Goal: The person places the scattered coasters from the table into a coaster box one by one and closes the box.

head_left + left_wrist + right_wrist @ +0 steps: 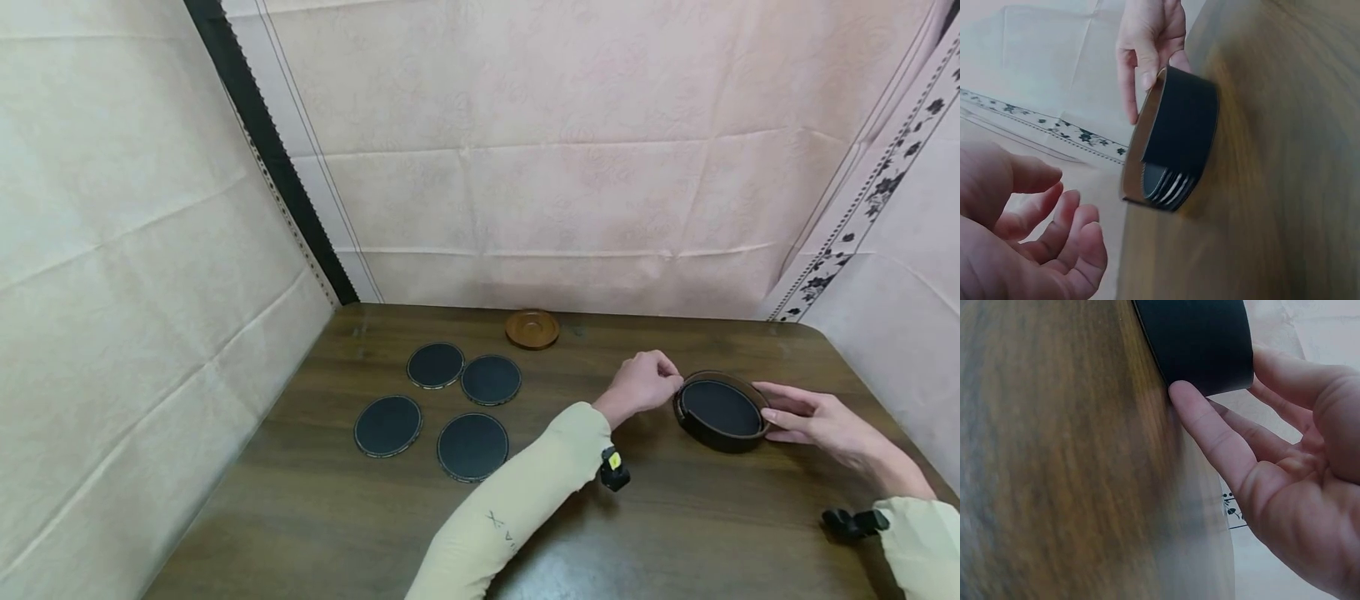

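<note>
A round black coaster holder [722,442] with a brown lining stands at the right of the table. Several black coasters [1172,186] lie stacked inside it, their edges visible through the gap in its wall. My right hand [825,421] holds the holder's right side, its thumb at the rim; in the right wrist view, a fingertip [1186,394] touches the black outer wall [1200,344]. My left hand [643,385] is just left of the holder. Its fingers [1060,231] are loosely bent with nothing between them, apart from the holder in the left wrist view.
Several round black coasters [472,447] lie flat and separate on the left half of the wooden table [300,517]. A round brown wooden dish [532,330] sits near the back edge. Pale cloth walls [570,200] rise behind and at both sides.
</note>
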Demonstrator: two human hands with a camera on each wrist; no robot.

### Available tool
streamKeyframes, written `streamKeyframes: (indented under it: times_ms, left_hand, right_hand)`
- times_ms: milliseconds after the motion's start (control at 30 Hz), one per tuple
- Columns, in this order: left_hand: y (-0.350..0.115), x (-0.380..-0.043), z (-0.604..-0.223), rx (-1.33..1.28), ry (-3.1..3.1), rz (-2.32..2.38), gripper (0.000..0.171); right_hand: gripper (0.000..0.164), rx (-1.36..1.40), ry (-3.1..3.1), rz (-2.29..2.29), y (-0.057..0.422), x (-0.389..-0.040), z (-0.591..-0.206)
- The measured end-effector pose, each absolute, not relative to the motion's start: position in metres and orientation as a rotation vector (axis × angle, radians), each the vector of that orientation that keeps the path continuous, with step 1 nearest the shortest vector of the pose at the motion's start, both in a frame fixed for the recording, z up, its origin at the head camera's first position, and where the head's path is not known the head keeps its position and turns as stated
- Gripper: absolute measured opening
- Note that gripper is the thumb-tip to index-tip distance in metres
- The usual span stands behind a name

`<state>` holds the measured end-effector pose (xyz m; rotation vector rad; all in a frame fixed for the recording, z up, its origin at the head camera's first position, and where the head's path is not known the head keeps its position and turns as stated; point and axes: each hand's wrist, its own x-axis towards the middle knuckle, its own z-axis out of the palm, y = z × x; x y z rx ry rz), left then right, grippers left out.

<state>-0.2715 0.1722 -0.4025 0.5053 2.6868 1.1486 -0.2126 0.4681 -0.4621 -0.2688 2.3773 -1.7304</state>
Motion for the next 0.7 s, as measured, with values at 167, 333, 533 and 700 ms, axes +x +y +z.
streamKeyframes:
  times_ms: [167, 333, 533, 700]
  left_hand:
    - [0.142, -0.276, -0.401, 0.655, 2.715, 1.077, 0.008]
    - [0.115, -0.279, -0.401, 0.738, 2.69, 1.003, 0.011]
    - [0.089, -0.275, -0.396, 0.838, 2.676, 0.915, 0.019]
    - [0.063, -0.268, -0.393, 0.875, 2.647, 0.862, 0.024]
  right_hand:
    - [0.056, -0.236, 2.38, -1.722, 0.468, -0.211, -0.46]
    - [0.057, -0.232, 2.372, -1.72, 0.47, -0.208, -0.46]
    - [0.058, -0.253, 2.368, -1.729, 0.471, -0.208, -0.458]
    - [0.059, -0.24, 2.396, -1.695, 0.467, -0.21, -0.459]
